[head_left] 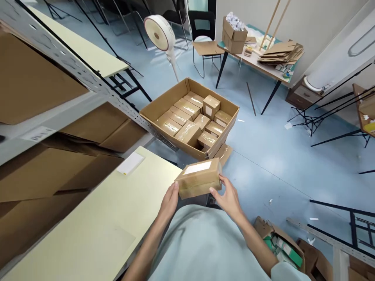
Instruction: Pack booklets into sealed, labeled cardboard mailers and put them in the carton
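Between my two hands I hold a taped cardboard box [199,178] with a white label on its top face. My left hand [170,201] presses against its left end. At its right end, my right hand [227,195] grips with the thumb on the near side and the fingers round the corner. Just beyond stands a large open carton [164,95], holding several smaller taped boxes [184,108] packed in rows. One small box [211,106] with a white label sits higher than the others at the back right of the carton.
A pale table [96,218] with a white paper [130,162] lies at my left, beside shelving full of cardboard. A white fan [159,33] stands behind the carton. A table [252,58] with flattened cardboard is at the back. An open box [281,242] sits at lower right.
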The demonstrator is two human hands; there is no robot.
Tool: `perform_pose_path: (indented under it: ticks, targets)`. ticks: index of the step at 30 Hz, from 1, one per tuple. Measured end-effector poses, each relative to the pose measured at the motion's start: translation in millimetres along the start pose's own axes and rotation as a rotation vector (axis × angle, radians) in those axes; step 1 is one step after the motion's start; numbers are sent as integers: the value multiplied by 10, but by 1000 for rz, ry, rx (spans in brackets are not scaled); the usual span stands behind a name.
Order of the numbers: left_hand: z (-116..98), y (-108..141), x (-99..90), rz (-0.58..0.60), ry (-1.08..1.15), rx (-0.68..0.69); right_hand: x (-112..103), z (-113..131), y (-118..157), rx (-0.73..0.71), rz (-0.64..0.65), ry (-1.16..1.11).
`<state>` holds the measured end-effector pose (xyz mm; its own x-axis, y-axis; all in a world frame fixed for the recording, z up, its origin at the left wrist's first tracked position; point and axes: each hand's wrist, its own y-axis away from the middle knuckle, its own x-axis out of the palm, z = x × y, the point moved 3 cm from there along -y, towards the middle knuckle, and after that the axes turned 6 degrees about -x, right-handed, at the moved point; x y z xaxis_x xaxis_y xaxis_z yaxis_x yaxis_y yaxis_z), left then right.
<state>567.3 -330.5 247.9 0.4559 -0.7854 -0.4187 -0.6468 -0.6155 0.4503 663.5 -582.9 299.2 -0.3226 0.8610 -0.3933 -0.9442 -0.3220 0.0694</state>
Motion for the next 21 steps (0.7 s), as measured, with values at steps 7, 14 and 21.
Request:
perform_pose_path:
  ticks: [7,14,21]
  targets:
    - [-499,-810,491,59,340,-79,-90,269,-955,-76,-19,88]
    - [-1082,-1726,964,165,490,-28,-232,369,-2436,-107,-75,132]
    - [-1325,-2561,1351,77,492,-36,-182,53,-3875,-134,-15,298]
